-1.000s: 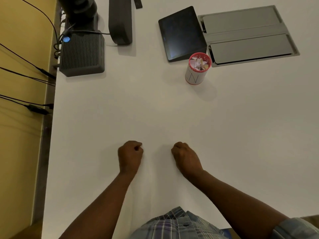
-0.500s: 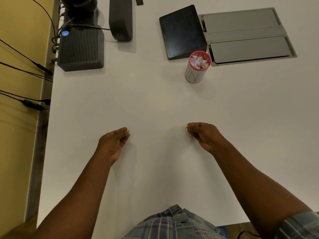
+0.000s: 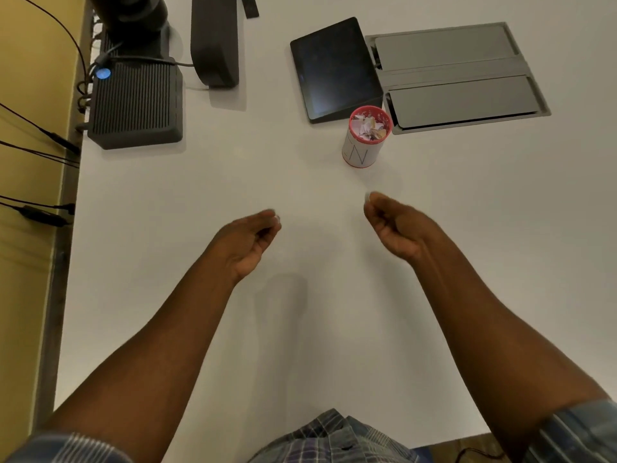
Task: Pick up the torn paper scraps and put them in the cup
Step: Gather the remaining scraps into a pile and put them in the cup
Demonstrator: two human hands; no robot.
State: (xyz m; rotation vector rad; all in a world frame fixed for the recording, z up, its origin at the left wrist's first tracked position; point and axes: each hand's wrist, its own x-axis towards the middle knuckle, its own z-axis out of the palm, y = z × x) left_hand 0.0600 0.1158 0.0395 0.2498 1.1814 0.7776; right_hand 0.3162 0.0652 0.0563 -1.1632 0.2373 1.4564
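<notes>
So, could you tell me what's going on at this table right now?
A person is clearing torn paper scraps into a red-rimmed cup standing beside a dark tablet. The scraps fill the cup, and none show on the white table. The left hand and right hand hover over the table with fingers curled, short of the cup. Whether either pinches a scrap is too blurred to tell.

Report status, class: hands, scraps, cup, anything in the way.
Left hand and right hand curled, above the table; holding anything, cannot tell. Scraps in cup; none seen loose. Path to cup clear.
</notes>
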